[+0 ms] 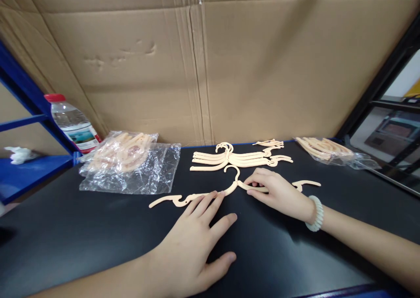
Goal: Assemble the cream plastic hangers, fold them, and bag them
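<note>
My left hand (193,236) lies flat and released on the black table (98,245), fingers spread, fingertips (220,194) touching the left arm of a single cream hanger (235,185). My right hand (278,193) rests on the hanger's right arm, fingers curled over it and pressing it down; I can't tell whether it truly grips or only pins it. A pale bead bracelet (315,214) sits on the right wrist.

The hanger lies flat on the table, hook pointing away from me, its left tip ending near the middle of the table and its right tip poking out beyond my right hand.

Just behind it, near but apart, a stack of hangers (239,158) lies in the same cream colour, hooks together. A few loose pieces (271,144) lie at the back edge behind the stack. Left of the stack, a clear plastic bag (131,164) holds more hangers, part of it crumpled flat on the table. Far right, another bag of hangers (328,151) sits by the table edge. A water bottle (74,124) with a red cap leans by the blue shelf frame (22,96). A cardboard wall (210,61) closes off the back. Nothing lies between my hands and the hanger.
</note>
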`<state>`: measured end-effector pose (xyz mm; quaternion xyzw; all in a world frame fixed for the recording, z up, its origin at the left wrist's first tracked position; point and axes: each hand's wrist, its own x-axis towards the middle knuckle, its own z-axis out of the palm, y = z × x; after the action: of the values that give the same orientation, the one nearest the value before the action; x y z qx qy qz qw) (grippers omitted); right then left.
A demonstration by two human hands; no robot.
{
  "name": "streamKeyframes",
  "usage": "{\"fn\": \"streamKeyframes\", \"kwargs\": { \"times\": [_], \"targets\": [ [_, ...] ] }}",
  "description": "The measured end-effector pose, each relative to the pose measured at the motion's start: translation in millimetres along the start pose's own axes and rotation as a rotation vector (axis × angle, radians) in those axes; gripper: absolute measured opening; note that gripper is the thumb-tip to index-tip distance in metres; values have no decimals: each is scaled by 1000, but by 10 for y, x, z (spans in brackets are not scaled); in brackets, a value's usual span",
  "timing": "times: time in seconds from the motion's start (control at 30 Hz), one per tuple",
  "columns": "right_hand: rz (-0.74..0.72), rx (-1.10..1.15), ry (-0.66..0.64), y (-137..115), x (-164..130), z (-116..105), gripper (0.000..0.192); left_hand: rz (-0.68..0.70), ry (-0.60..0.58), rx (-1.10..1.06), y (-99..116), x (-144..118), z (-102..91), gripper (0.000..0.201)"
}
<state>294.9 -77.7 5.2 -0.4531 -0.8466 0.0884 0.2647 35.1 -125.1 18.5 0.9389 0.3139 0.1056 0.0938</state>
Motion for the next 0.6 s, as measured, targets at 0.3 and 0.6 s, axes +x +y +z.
{"fn": "streamKeyframes", "kwargs": {
  "times": [0.3, 0.6],
  "targets": [
    [22, 6, -27, 12, -5, -5, 11, -17, -39, 41, -13, 7, 16, 57],
    [28, 2, -36, 14, 16, -3, 11, -7, -1, 53, -58, -14, 70, 57]
  ]
}}
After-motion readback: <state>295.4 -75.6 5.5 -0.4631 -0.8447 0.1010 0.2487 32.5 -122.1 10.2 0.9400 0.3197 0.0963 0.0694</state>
